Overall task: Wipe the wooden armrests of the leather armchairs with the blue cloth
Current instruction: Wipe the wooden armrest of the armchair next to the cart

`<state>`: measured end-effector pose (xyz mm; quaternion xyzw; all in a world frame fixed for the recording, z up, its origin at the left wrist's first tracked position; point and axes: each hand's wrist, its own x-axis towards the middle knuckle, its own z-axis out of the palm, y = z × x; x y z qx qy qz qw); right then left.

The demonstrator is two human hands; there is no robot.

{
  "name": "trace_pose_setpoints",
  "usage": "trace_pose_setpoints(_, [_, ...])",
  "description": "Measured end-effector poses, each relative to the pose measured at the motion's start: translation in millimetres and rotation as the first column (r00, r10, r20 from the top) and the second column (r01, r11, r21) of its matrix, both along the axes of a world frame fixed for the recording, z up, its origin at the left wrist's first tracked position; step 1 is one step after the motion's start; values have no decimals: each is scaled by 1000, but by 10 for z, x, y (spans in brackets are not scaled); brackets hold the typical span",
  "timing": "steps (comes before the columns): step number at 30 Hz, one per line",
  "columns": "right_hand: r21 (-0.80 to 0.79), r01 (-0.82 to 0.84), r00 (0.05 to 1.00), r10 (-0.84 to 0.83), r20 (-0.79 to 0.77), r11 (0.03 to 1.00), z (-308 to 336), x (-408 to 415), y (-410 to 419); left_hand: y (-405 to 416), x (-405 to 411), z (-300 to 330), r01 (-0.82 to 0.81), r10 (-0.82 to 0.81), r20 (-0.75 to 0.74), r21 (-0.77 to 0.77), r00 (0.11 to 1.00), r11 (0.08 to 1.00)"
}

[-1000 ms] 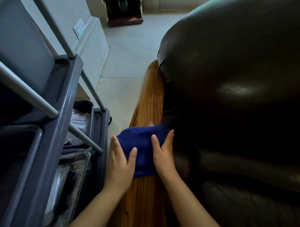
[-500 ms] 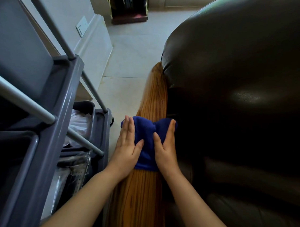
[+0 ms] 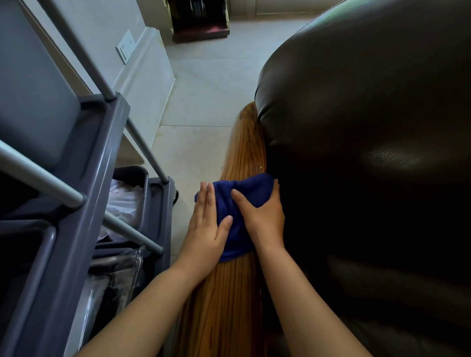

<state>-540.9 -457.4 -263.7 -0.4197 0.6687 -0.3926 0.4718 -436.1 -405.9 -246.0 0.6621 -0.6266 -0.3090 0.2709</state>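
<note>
A long glossy wooden armrest (image 3: 246,146) runs away from me along the left side of a dark brown leather armchair (image 3: 376,156). A blue cloth (image 3: 246,194) is draped over the armrest about halfway along. My left hand (image 3: 204,225) lies flat on the cloth's left side, fingers together and pointing forward. My right hand (image 3: 263,216) presses on the cloth's right side, against the leather, with its thumb spread across the top. The armrest under the cloth is hidden.
A grey service cart (image 3: 76,199) with metal rails stands close on the left, holding plastic-wrapped items (image 3: 121,201). A narrow strip of tiled floor (image 3: 202,102) separates cart and armrest. A wall with a socket plate (image 3: 125,47) and a dark cabinet (image 3: 200,17) lie farther off.
Both hands have slid the cloth forward along the armrest, away from me. The cloth has bunched up between them, and more bare wood shows behind my wrists.
</note>
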Motion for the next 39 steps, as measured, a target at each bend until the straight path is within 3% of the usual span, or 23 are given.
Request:
trace_pose_setpoints(12, [-124, 220, 975, -223, -9, 968, 43, 16, -30, -354, -65, -7, 91, -71, 250, -67, 966, 994])
trace_pose_setpoints(19, [-121, 336, 941, -337, 18, 934, 140, -264, 92, -507, -201, 34, 235, -155, 539, -83, 828, 968])
trace_pose_setpoints(26, [2, 375, 901, -365, 236, 927, 248, -454, 214, -544, -334, 38, 375, -249, 603, -91, 758, 923])
trace_pose_setpoints(30, [13, 293, 916, -285, 281, 956, 201, -681, 314, -472, -429, 36, 493, -342, 608, -94, 717, 865])
trace_pose_setpoints(35, [40, 76, 984, -82, 161, 996, 151, -920, 561, -128, -450, 90, 580, -445, 602, -37, 663, 814])
trace_pose_setpoints(39, [-9, -149, 989, 149, 9, 989, 246, -1138, 765, 96, -411, 251, 552, -458, 508, -43, 730, 833])
